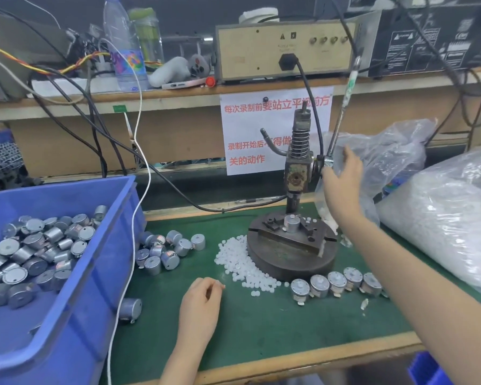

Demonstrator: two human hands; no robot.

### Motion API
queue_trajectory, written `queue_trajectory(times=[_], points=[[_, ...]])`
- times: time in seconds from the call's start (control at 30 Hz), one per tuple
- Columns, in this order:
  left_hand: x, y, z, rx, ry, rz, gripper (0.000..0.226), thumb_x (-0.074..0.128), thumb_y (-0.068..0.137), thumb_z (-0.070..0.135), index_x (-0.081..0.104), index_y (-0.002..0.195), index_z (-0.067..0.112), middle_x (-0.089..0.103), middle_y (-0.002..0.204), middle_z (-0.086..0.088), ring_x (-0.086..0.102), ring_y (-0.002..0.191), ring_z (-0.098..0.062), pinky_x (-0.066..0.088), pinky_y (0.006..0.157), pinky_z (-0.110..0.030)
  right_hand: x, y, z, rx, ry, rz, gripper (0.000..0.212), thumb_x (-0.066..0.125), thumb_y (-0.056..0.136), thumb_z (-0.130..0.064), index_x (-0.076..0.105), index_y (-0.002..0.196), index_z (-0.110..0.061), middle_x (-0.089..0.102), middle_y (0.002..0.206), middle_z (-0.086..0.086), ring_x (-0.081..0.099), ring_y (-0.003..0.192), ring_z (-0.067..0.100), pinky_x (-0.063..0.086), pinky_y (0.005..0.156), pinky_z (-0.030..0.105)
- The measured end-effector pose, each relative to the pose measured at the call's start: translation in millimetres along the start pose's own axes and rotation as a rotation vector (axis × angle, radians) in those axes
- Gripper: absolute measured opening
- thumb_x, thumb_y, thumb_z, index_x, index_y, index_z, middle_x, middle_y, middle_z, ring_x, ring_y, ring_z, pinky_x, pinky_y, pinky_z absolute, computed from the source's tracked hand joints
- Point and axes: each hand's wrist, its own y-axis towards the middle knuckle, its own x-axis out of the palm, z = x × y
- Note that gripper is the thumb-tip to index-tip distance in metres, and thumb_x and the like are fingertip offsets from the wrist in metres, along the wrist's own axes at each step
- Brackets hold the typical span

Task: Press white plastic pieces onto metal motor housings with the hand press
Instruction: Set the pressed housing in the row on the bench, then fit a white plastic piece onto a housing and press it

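Five lined-up motors (pixel 336 282) in front of the press (pixel 296 173) look finished; a seated motor (pixel 292 223) waits under it, many more left of it in the bin (pixel 100 273). Left hand (pixel 199 304) pinches a white piece (pixel 222 285); right hand (pixel 342 179), fingers loosely spread, is beside the lever (pixel 345 104).
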Motion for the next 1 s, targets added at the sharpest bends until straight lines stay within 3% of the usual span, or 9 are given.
queue_trajectory(times=[0.07, 0.2, 0.37, 0.47, 0.63, 0.73, 0.77, 0.87, 1.0], points=[[0, 0, 0, 0.004, 0.016, -0.002, 0.032, 0.053, 0.088, 0.007, 0.059, 0.063, 0.026, 0.061, 0.076, 0.004, 0.055, 0.076, 0.002, 0.036, 0.065, -0.004, 0, 20, -22, 0.044, 0.165, -0.085, 0.049, 0.046, 0.087, -0.01, 0.036, 0.135, -0.017, 0.052, 0.115, -0.012, 0.049, 0.104, -0.006, 0.04, 0.092, 0.021], [0, 0, 1, 0.003, 0.045, -0.013, 0.032, 0.052, 0.088, 0.007, 0.059, 0.064, 0.025, 0.06, 0.077, 0.003, 0.055, 0.076, 0.002, 0.035, 0.065, -0.003, -5, 51, -48, 0.281, 0.491, -0.098, 0.041, 0.044, 0.089, -0.009, 0.04, 0.13, -0.01, 0.053, 0.093, -0.005, 0.05, 0.08, 0.006, 0.04, 0.074, 0.023], [-1, 0, 4, 0.01, 0.075, -0.031, 0.031, 0.051, 0.089, 0.008, 0.06, 0.065, 0.026, 0.059, 0.079, 0.005, 0.053, 0.075, 0.003, 0.033, 0.063, -0.002, -12, 21, -37, 0.182, 0.418, -0.107, 0.005, 0.051, 0.09, -0.014, 0.05, 0.09, -0.019, 0.048, 0.079, -0.007, 0.048, 0.067, 0.0, 0.039, 0.07, 0.02], [1, -1, 4, 0.04, 0.123, -0.043, 0.027, 0.052, 0.089, 0.008, 0.061, 0.067, 0.023, 0.058, 0.079, 0.004, 0.053, 0.076, -0.001, 0.033, 0.065, -0.002, -11, -1, -31, 0.101, 0.449, -0.076, 0.02, 0.054, 0.09, -0.015, 0.045, 0.073, -0.02, 0.045, 0.067, -0.008, 0.045, 0.052, -0.007, 0.04, 0.057, 0.007], [4, -3, 4, 0.076, 0.21, -0.032, 0.02, 0.053, 0.09, 0.01, 0.062, 0.072, 0.016, 0.052, 0.077, 0.004, 0.05, 0.073, -0.007, 0.032, 0.062, -0.008, 2, -7, -32, 0.056, 0.452, 0.057, 0.018, 0.05, 0.088, -0.007, 0.045, 0.08, -0.023, 0.046, 0.077, -0.007, 0.046, 0.073, 0.009, 0.041, 0.076, 0.026], [6, -6, 8, 0.191, 0.301, -0.041, 0.008, 0.056, 0.088, 0.017, 0.061, 0.084, 0.022, 0.049, 0.082, 0.008, 0.05, 0.083, -0.015, 0.033, 0.066, -0.016, 2, -25, -12, -0.021, 0.359, 0.077, 0.036, 0.047, 0.087, -0.003, 0.047, 0.114, -0.025, 0.054, 0.111, -0.012, 0.05, 0.102, -0.007, 0.038, 0.09, 0.008], [8, -8, 9, 0.249, 0.366, -0.064, 0.008, 0.057, 0.087, 0.02, 0.061, 0.094, 0.021, 0.051, 0.089, 0.008, 0.05, 0.089, -0.015, 0.035, 0.073, -0.018, 1, -31, -1, 0.01, 0.296, 0.08, 0.042, 0.046, 0.087, -0.004, 0.044, 0.125, -0.022, 0.051, 0.123, -0.009, 0.046, 0.113, -0.004, 0.035, 0.096, 0.01], [12, -14, 8, 0.442, 0.531, -0.165, 0.035, 0.056, 0.085, 0.027, 0.057, 0.12, 0.02, 0.051, 0.107, 0.003, 0.046, 0.1, -0.017, 0.034, 0.088, -0.023, 3, -48, 35, 0.188, -0.022, -0.073, 0.039, 0.045, 0.09, -0.011, 0.049, 0.129, -0.013, 0.051, 0.131, 0.004, 0.046, 0.12, 0.017, 0.036, 0.099, 0.028], [12, -15, 10, 0.525, 0.571, -0.192, 0.034, 0.065, 0.079, 0.024, 0.065, 0.113, 0.021, 0.057, 0.101, 0.001, 0.054, 0.091, -0.021, 0.038, 0.081, -0.027, 17, -60, 61, 0.096, -0.314, -0.332, 0.037, 0.049, 0.093, -0.02, 0.053, 0.127, -0.008, 0.054, 0.128, 0.01, 0.05, 0.116, 0.022, 0.036, 0.091, 0.028]])
